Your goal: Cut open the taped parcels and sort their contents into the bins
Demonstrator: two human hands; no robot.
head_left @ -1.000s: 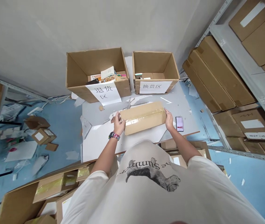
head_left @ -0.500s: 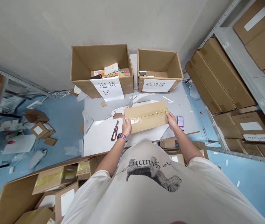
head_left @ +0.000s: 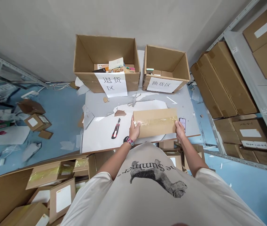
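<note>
A long cardboard box (head_left: 155,127) with clear tape along it is held level over the near part of the table. My left hand (head_left: 134,128) grips its left end, thumb on top. At its right end, my right hand (head_left: 180,129) is closed on the corner. To the left of the box, a red and black utility knife (head_left: 116,128) lies on white paper (head_left: 100,136). A phone (head_left: 182,123) with a lit screen lies beside my right hand, partly covered by it.
Two open cartons with paper signs, a larger one (head_left: 131,82) holding books and a smaller one (head_left: 145,78), stand at the table's back. Torn paper scraps (head_left: 120,113) litter the table. A big bin (head_left: 2,194) of parcels is at lower left. Shelves (head_left: 243,56) with cartons stand right.
The box has shifted right in view, with both hands still on it, and turned from slanted to nearly level. The camera view has also moved slightly.
</note>
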